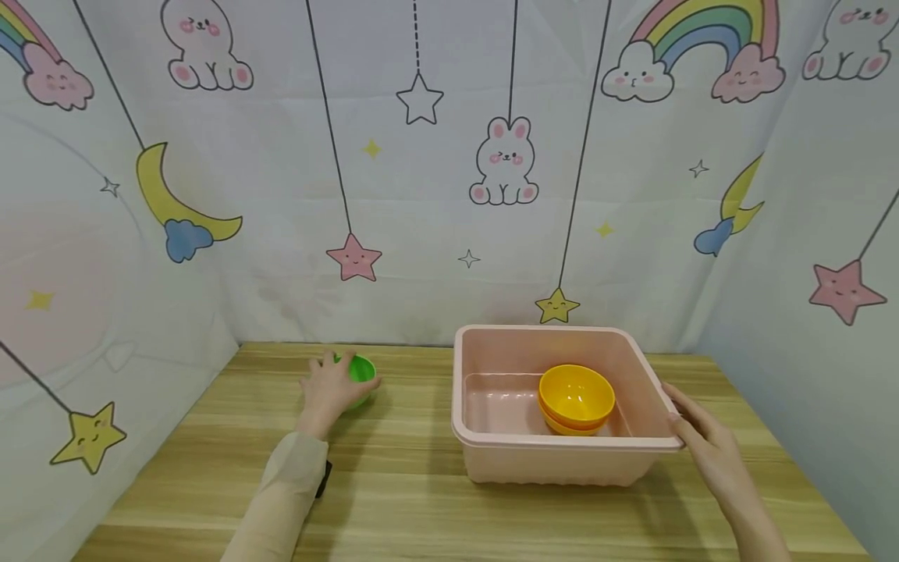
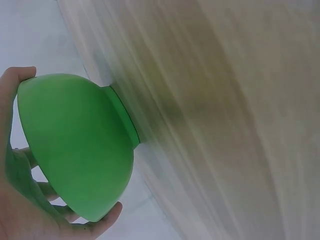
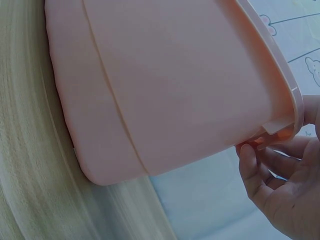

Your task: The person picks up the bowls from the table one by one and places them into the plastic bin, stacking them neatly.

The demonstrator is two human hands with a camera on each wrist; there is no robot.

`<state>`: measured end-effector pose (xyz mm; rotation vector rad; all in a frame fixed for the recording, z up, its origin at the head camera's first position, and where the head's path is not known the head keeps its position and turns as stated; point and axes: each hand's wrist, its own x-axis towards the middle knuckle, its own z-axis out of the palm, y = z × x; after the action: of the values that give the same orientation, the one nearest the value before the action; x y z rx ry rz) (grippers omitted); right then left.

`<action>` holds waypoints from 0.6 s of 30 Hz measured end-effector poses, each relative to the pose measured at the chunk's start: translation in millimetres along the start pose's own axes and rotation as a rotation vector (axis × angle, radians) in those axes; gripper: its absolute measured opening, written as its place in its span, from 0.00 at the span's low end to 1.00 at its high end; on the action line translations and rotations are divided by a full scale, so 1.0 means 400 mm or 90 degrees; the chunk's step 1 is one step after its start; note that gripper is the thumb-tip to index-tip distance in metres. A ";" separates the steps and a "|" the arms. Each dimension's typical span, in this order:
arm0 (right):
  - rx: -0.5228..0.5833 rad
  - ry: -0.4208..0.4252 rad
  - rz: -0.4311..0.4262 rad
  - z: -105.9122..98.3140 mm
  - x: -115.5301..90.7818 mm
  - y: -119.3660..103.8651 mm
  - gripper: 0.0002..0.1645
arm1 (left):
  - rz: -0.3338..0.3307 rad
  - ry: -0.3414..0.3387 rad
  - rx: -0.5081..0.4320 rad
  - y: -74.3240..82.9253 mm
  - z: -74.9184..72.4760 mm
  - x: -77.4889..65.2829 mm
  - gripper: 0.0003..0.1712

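Note:
At the left of the table, my left hand (image 1: 332, 388) grips a green bowl (image 1: 362, 370) from above, with thumb and fingertips spread around its rim. The left wrist view shows the outside of the green bowl (image 2: 77, 145), its foot close to the wood; I cannot tell whether it touches. My right hand (image 1: 709, 437) holds the right rim of a pink plastic basin (image 1: 555, 460). In the right wrist view, that hand's fingers (image 3: 250, 167) curl under the rim at a corner. Inside the basin sit stacked orange-yellow bowls (image 1: 577, 396), towards its right side.
The basin stands on a wood-grain table (image 1: 393, 499), right of centre. A white cloth (image 1: 421, 195) printed with stars, rabbits and rainbows hangs behind and along both sides of the table. A small black object (image 1: 324, 479) shows beside the left sleeve.

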<state>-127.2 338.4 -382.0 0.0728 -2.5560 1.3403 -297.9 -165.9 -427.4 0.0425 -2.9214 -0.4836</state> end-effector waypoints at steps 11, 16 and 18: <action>-0.005 0.010 -0.007 0.001 -0.001 -0.002 0.29 | 0.024 0.007 0.006 0.021 0.002 -0.012 0.45; -0.006 0.012 -0.009 0.001 0.000 -0.001 0.29 | 0.034 0.014 0.012 0.034 0.003 -0.018 0.45; -0.011 0.016 -0.008 0.001 0.000 0.000 0.29 | 0.040 0.015 0.013 0.041 0.003 -0.020 0.46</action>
<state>-127.1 338.1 -382.1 0.0683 -2.5414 1.3069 -290.2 -149.4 -424.7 -0.0391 -2.8946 -0.4395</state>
